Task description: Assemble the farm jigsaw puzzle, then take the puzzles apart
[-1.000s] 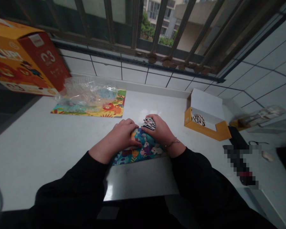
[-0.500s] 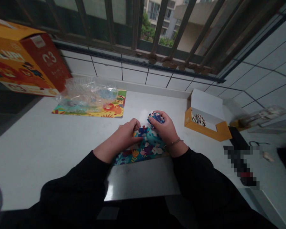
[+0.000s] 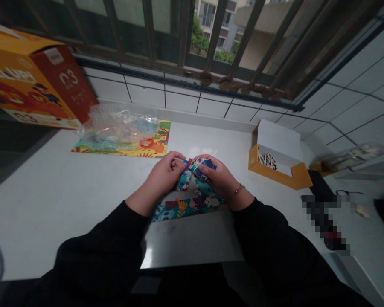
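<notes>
A fanned stack of jigsaw puzzle pieces [image 3: 201,166] rests in my right hand [image 3: 222,177], the thumb pressed on top. My left hand [image 3: 166,174] is right beside it, thumb and fingers drawn together at a dark blue puzzle piece [image 3: 186,162] with a reddish tab; the fingers partly cover it. Below both hands lies a partly joined teal jigsaw puzzle [image 3: 196,204] with white rabbits and orange plants. A strip of counter shows between some of its pieces at the left. My right hand hides its upper right part.
On the white counter [image 3: 99,192], clear plastic packaging [image 3: 121,121] covers part of a lion picture sheet [image 3: 155,145]. A large orange box [image 3: 22,81] stands at the left. To the right, an open yellow box [image 3: 275,175] holds patterned pieces. A barred window [image 3: 182,38] is behind.
My right hand has brought the stack left and slightly down, close to my left hand. The left hand has moved up and left, and the blue piece sits higher than before.
</notes>
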